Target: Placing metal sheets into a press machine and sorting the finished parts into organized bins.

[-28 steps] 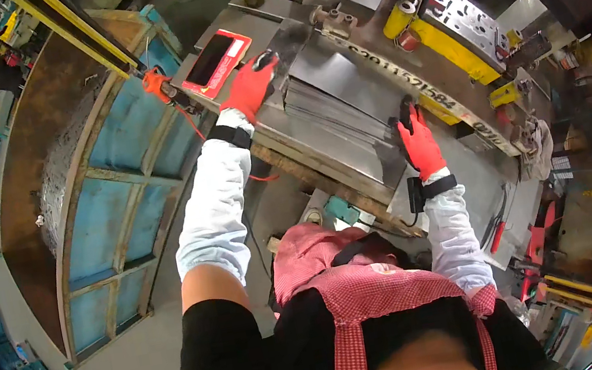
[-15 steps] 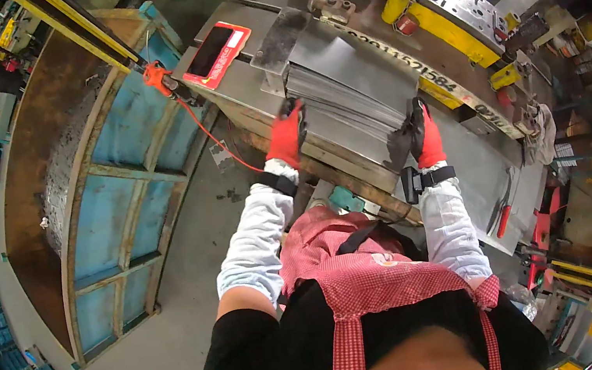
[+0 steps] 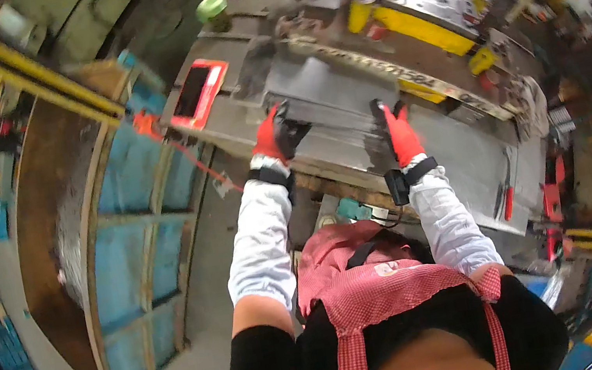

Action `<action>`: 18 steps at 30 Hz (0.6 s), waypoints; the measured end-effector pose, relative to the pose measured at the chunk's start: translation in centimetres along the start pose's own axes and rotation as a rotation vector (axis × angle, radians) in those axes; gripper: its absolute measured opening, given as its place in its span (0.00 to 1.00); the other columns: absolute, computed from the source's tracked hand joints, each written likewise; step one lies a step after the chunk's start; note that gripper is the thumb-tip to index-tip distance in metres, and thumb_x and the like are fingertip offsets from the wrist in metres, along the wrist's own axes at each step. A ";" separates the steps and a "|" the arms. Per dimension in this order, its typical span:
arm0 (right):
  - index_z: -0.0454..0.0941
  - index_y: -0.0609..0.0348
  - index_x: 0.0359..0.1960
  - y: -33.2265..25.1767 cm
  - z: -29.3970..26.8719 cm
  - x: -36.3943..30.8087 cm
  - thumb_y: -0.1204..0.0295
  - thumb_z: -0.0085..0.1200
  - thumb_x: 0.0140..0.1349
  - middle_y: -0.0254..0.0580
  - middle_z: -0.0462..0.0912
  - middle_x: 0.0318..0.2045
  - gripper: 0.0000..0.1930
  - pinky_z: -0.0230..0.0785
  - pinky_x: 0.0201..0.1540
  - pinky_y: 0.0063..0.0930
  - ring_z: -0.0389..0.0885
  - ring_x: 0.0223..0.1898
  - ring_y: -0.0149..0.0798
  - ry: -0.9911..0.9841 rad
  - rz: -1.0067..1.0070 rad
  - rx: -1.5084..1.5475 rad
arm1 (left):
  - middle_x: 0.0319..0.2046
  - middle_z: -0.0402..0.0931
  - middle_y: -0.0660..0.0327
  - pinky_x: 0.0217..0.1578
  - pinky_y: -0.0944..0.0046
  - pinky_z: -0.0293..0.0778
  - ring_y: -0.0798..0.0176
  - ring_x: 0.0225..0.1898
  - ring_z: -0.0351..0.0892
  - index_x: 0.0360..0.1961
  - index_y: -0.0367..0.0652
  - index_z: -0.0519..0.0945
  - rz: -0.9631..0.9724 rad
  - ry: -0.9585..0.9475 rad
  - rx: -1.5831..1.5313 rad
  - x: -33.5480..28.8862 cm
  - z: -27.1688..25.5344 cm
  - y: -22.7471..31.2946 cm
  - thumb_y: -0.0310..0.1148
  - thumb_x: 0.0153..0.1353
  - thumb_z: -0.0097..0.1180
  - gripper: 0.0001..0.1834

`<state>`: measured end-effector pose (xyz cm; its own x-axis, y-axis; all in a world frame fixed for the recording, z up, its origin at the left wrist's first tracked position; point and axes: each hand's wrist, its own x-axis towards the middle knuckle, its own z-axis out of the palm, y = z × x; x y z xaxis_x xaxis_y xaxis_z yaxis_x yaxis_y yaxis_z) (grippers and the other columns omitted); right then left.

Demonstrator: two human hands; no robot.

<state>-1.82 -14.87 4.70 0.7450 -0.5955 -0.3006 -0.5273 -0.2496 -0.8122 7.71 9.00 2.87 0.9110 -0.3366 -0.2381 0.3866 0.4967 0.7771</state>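
A stack of flat grey metal sheets (image 3: 331, 91) lies on the machine table ahead of me, its near edges blurred by motion. My left hand (image 3: 278, 139), in a red glove with dark fingers, is closed at the left end of the stack. At the right end my right hand (image 3: 400, 136), gloved alike, grips the sheets from the side, with a dark fingertip standing up beside the corner. Motion smears the exact contact of the fingers.
Left of the stack lie a red-framed dark flat object (image 3: 199, 95) and a green-lidded jar (image 3: 212, 9). A large blue-sided bin (image 3: 129, 246) stands at left. Behind the sheets runs a yellow-and-steel die block (image 3: 424, 12). A red-handled tool (image 3: 509, 203) lies at right.
The view has shifted, so the scene sits differently in the picture and is blurred. Both hands remain at the ends of the stack, whose fanned near edges look closer together.
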 end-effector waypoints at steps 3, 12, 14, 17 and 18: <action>0.50 0.61 0.61 2.0 -1.2 1.1 0.43 0.42 0.55 0.56 0.61 0.57 0.41 0.52 0.58 0.30 0.60 0.59 0.48 -0.181 0.003 0.118 | 0.26 0.74 0.54 0.37 0.55 0.74 0.55 0.30 0.74 0.47 0.40 0.69 -0.252 0.117 -0.253 -0.3 -0.6 0.6 0.42 0.57 0.52 0.21; 0.64 0.64 0.54 6.5 -10.8 -7.5 0.66 0.39 0.64 0.47 0.65 0.56 0.19 0.53 0.59 0.28 0.60 0.59 0.42 -0.190 -0.624 -0.135 | 0.44 0.73 0.60 0.39 0.65 0.72 0.63 0.42 0.74 0.52 0.41 0.68 0.254 -0.342 1.177 -10.0 -2.7 -2.2 0.38 0.61 0.46 0.20; 0.65 0.63 0.54 6.4 -13.0 -10.3 0.66 0.41 0.63 0.46 0.67 0.55 0.20 0.55 0.57 0.27 0.63 0.58 0.41 -0.175 -0.483 -0.141 | 0.41 0.74 0.62 0.35 0.67 0.72 0.66 0.38 0.75 0.50 0.42 0.70 0.318 -0.312 1.033 -12.8 -1.6 -2.9 0.37 0.60 0.48 0.18; 0.65 0.61 0.54 8.0 -13.8 -12.8 0.65 0.44 0.62 0.44 0.69 0.53 0.21 0.58 0.55 0.26 0.67 0.55 0.39 -0.108 -0.293 0.035 | 0.42 0.75 0.60 0.40 0.64 0.70 0.64 0.41 0.74 0.51 0.39 0.70 0.010 -0.242 0.737 -14.0 -2.5 -5.3 0.38 0.58 0.51 0.21; 0.65 0.60 0.55 8.4 -13.8 -13.2 0.64 0.45 0.61 0.44 0.70 0.53 0.21 0.58 0.54 0.25 0.68 0.54 0.38 -0.089 -0.237 0.129 | 0.43 0.74 0.59 0.43 0.62 0.70 0.62 0.43 0.74 0.52 0.37 0.69 -0.152 -0.203 0.624 -14.1 -3.3 -6.0 0.38 0.57 0.53 0.23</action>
<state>-21.70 -19.61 8.75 0.8772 -0.4614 -0.1330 -0.2821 -0.2710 -0.9203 -6.95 13.39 -0.34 0.7843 -0.5405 -0.3046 0.2975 -0.1030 0.9491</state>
